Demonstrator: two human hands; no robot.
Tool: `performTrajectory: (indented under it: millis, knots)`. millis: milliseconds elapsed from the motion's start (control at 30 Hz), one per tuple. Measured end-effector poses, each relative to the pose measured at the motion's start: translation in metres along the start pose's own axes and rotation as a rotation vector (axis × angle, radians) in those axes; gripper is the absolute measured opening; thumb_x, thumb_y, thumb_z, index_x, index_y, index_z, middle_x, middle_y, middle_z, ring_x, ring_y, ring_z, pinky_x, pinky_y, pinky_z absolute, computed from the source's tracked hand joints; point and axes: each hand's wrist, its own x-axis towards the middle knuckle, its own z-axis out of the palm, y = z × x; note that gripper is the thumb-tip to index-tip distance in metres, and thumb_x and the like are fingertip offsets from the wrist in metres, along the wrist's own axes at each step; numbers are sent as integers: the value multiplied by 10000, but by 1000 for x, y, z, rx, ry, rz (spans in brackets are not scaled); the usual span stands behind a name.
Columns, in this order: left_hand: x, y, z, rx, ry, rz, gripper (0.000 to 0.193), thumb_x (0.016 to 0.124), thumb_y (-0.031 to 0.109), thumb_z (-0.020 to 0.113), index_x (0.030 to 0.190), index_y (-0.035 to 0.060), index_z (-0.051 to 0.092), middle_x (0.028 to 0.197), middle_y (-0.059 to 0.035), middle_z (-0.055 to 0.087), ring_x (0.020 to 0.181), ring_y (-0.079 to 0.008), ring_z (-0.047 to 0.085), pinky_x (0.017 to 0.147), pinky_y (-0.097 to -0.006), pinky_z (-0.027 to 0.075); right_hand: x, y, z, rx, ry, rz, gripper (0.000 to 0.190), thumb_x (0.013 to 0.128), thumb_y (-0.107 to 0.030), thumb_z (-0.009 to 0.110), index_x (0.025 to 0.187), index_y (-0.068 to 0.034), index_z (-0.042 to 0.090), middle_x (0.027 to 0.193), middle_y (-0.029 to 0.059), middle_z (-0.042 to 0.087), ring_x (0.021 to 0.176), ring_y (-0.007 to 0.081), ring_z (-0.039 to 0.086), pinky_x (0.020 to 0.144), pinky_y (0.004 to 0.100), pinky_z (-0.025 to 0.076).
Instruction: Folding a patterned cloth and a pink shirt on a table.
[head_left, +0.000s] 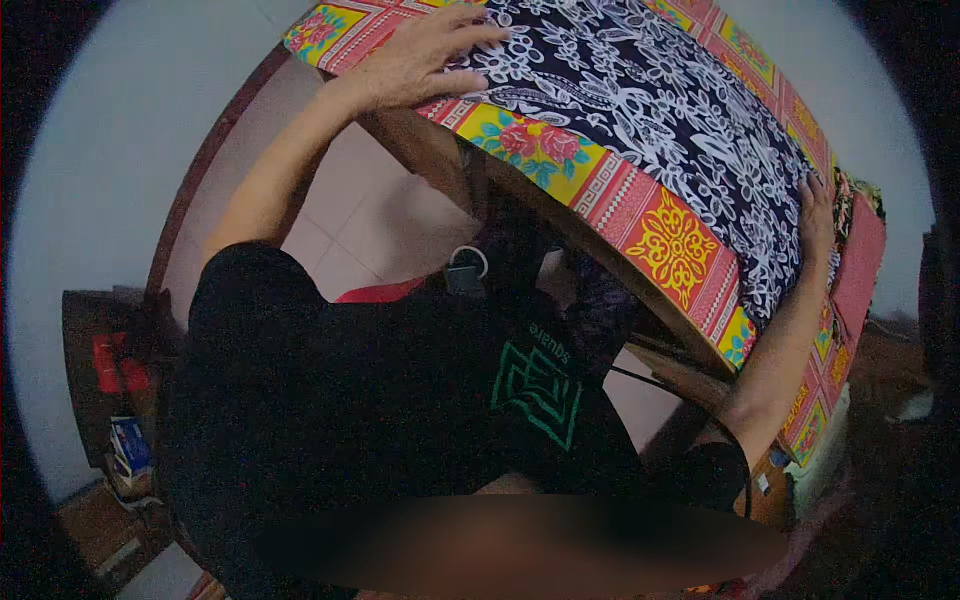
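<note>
A black cloth with a white floral print (637, 97) lies spread over a table covered with a red and yellow patterned tablecloth (675, 247). My left hand (427, 56) rests palm down across the cloth's near left edge, its fingers spread. At the cloth's right side, my right hand (817, 217) lies on its border. The right fingers sit close together, and whether they pinch the fabric cannot be made out. Small wrinkles show in the cloth near the right hand.
A folded reddish-pink cloth (860, 274) lies at the table's right end. Wooden framing (427, 150) shows beneath the tabletop. A black cord (675, 390) hangs by my right arm. Behind my left side are a red item (120, 364) and a blue box (131, 444).
</note>
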Motion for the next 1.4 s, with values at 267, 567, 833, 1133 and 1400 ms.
performTrajectory:
  millis: [267,567,833,1133,1400]
  knots:
    - [-28,3,8,-103,242,259,275,781,126,705,1036,62,623,1065,-90,620,1040,-285,584,913,-384,454,5,-21,-10,102,-16,124,542,971,-386,428,1352,-4,482,1399,176,478,1317,315,421,1093,373,301]
    - [-30,-6,7,-151,362,126,225,792,71,608,1014,38,623,993,-107,627,979,-287,598,864,-381,468,6,18,10,35,-30,121,558,973,-420,404,1397,-59,433,1426,162,440,1333,320,375,1109,406,281]
    - [-31,28,-4,-61,463,253,262,813,103,662,1073,80,634,1019,-92,620,981,-285,594,871,-382,463,8,-36,-35,-360,224,-75,477,933,-337,545,1334,-82,507,1315,205,521,1246,345,474,1028,448,381]
    - [-6,16,-11,-18,203,230,187,882,207,611,993,58,619,904,-104,609,883,-280,593,825,-413,442,-2,-277,-130,451,-46,-391,280,870,-280,641,956,-15,605,918,153,621,836,320,610,762,370,482]
    - [-2,16,-30,97,378,298,101,851,134,605,916,58,617,850,-93,615,828,-277,606,791,-398,453,-10,-294,-114,515,-183,-574,226,801,-190,648,822,1,529,755,169,526,718,346,567,656,400,452]
